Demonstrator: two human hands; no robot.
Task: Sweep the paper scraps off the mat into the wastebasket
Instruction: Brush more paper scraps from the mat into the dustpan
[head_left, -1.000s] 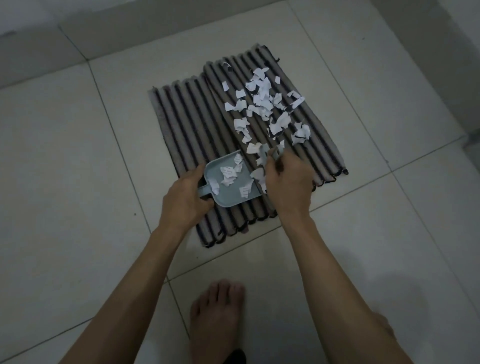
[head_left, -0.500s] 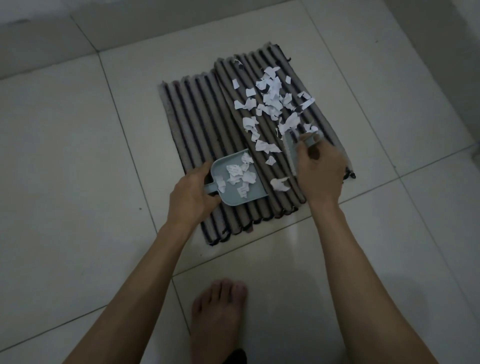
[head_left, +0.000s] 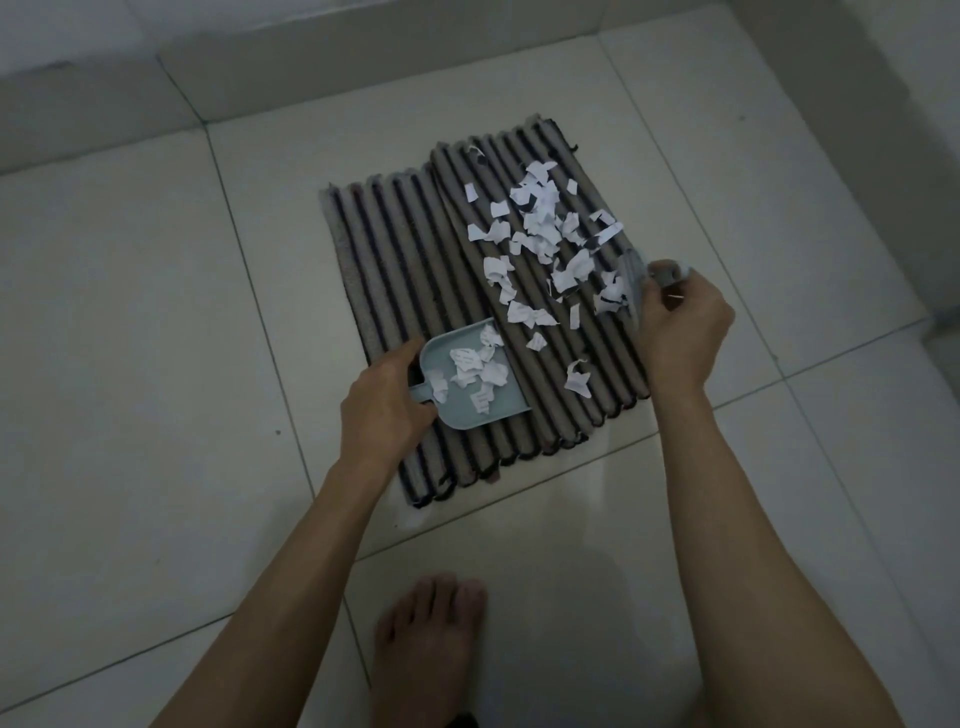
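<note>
**Dustpan and brush on the ribbed mat, scraps between the hands**

Bare floor (head_left: 156, 364) tile open on every side of the mat (head_left: 395, 270): wide room beyond the left hand (head_left: 384, 410), a narrower strip outside the right hand (head_left: 685, 332) before the tile joint, more tile toward the body. Near edge of the mat frayed, just below the left wrist; far edge up toward the step at the wall. Right hand right at the mat's right edge.

Left hand curled round the short handle of the dustpan (head_left: 467, 384), gripping it. Pan flat on the mat, mouth turned toward the right hand, long axis across the ribs, several scraps already inside. Right hand closed around the small brush (head_left: 636, 280), held at its far fingertips, bristle edge down among the scraps, long axis roughly along the ribs.

Paper scraps (head_left: 540, 228) strewn over the right half of the mat, thickest beyond and between the hands, thinning to a few loose pieces just beside the pan's mouth and one near the right wrist. Ribs running from near the left wrist up and away, tilted slightly leftward; mat in two offset panels.

Pale glossy tiles, dim light, a raised tiled step along the far side, a wall rising past the right hand. A bare foot (head_left: 431, 639) on the tile between the forearms.
</note>
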